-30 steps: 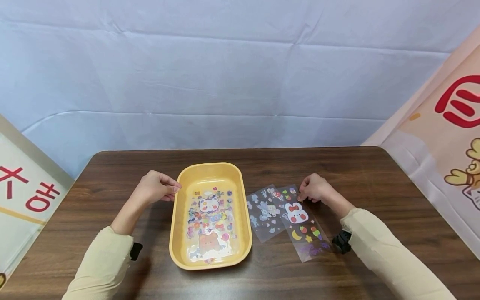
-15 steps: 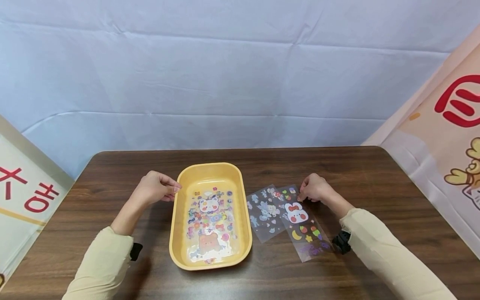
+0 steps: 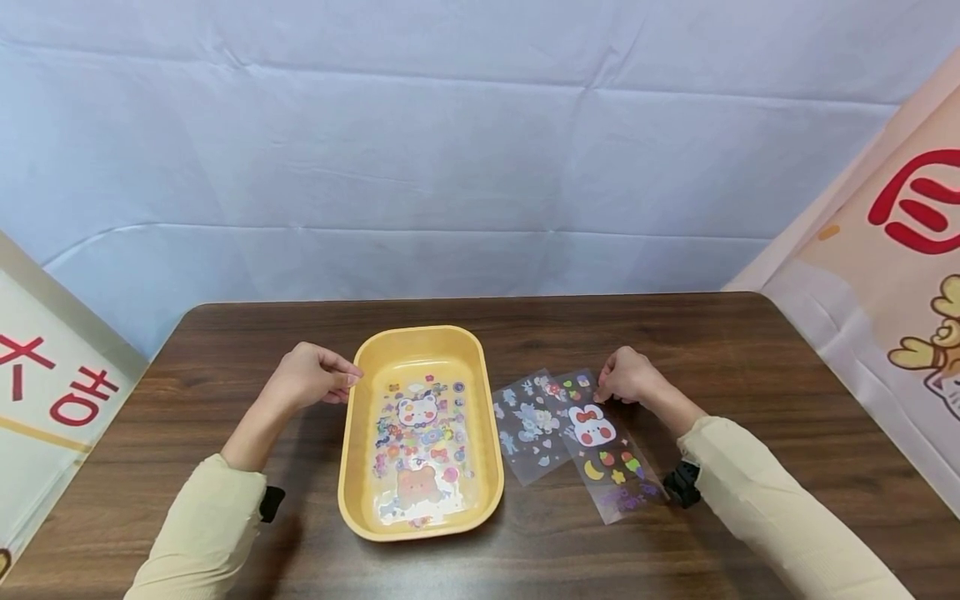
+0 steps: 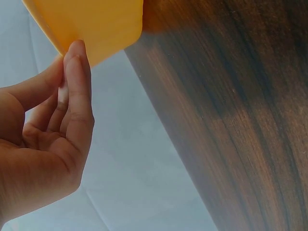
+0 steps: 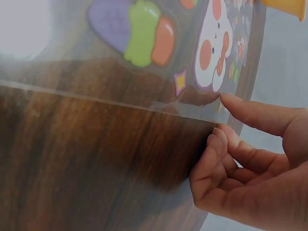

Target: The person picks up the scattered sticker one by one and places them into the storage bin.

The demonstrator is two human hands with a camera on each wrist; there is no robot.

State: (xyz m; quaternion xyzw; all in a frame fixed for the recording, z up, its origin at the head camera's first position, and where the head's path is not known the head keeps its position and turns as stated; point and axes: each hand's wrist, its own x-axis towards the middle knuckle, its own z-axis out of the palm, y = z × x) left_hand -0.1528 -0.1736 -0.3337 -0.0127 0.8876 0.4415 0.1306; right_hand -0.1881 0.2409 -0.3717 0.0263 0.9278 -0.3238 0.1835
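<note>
A yellow plastic tray (image 3: 492, 454) lies lengthwise on the table. My left hand (image 3: 309, 377) pinches its left rim between thumb and fingertips; the left wrist view shows the thumb and fingers (image 4: 77, 82) on either side of the tray's edge. Inside the tray are clear sticker sheets (image 3: 418, 483) with bears and small colourful figures, overlapping so that I cannot tell them apart. To the right, my right hand (image 3: 632, 377) pinches the right edge of a clear sticker sheet (image 3: 596, 429) with a white bunny, fruits and a moon. That sheet partly overlaps another transparent sheet (image 3: 528, 421) with pale figures.
The dark wood-grain table (image 3: 750, 375) has rounded far corners. A pale cloth backdrop (image 3: 480, 167) hangs behind it. Printed banners with red characters stand at the left (image 3: 67, 367) and right (image 3: 900, 225). Black straps show at both wrists.
</note>
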